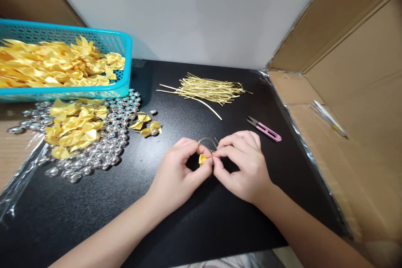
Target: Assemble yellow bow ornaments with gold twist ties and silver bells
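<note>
Near the middle of the black table, my left hand (182, 167) pinches a small yellow ribbon bow (202, 159) between thumb and forefinger. My right hand (243, 163) is closed in a pinch against it, fingertips on a thin gold cord (207, 139) that loops up above the bow. Fingers partly hide the bow, so whether a bell is attached cannot be seen. To the left lie two more yellow bows (151, 129), one with a gold cord and one with a silver bell on it.
A turquoise basket (129, 63) of yellow bows stands at back left. Before it, loose yellow bows (78, 125) lie among many silver bells (114, 150). Gold cords (210, 88) are heaped at the back. Pink thread snips (266, 130) lie right; a white pen-like tool (329, 119) rests on cardboard.
</note>
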A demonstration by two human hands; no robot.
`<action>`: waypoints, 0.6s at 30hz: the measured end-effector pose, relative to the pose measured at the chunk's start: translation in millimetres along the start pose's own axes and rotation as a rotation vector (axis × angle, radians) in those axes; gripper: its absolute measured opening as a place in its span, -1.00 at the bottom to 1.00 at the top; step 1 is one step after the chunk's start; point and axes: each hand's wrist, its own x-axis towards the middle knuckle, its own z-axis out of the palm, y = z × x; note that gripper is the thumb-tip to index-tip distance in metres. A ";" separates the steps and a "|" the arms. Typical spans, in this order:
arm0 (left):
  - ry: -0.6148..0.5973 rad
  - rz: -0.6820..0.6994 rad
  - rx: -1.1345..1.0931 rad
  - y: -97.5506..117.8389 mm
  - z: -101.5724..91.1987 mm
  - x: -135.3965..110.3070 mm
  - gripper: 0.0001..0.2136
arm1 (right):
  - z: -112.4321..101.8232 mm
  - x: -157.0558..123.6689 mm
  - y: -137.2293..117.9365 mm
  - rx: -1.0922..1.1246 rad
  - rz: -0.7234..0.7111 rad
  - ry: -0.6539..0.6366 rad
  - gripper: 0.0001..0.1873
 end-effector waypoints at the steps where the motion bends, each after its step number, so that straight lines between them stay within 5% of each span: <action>1: 0.006 0.003 0.006 0.2 0.2 -0.1 -0.92 | 0.4 0.0 -0.2 0.005 0.005 0.002 -0.87; 18: 0.037 -0.027 -0.046 -1.9 2.0 -1.4 -0.91 | -0.5 -0.2 2.5 0.013 0.018 0.098 -0.87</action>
